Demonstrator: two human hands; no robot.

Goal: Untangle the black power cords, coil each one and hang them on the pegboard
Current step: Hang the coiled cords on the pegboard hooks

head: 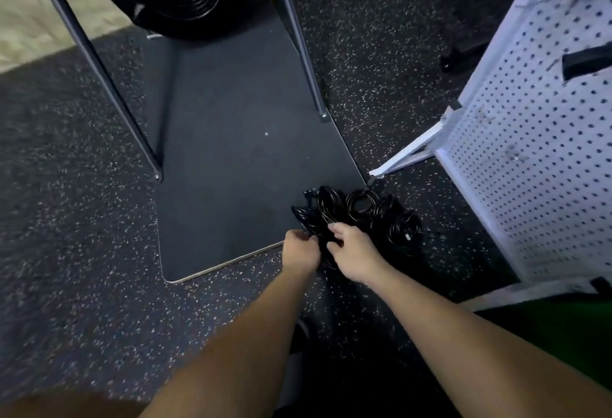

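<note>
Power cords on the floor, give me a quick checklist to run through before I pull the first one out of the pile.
1. Both hands on the cords: ok. Left hand and right hand grip the near edge of the power cords.
2. A single cord isolated: not ok, still one tangled heap.
3. A plug end found: cannot tell, too dark.
4. Pegboard close by: ok, just right of the pile.
5. Free hook on the pegboard: cannot tell, blurred.
6. Pile away from the metal legs: ok.
</note>
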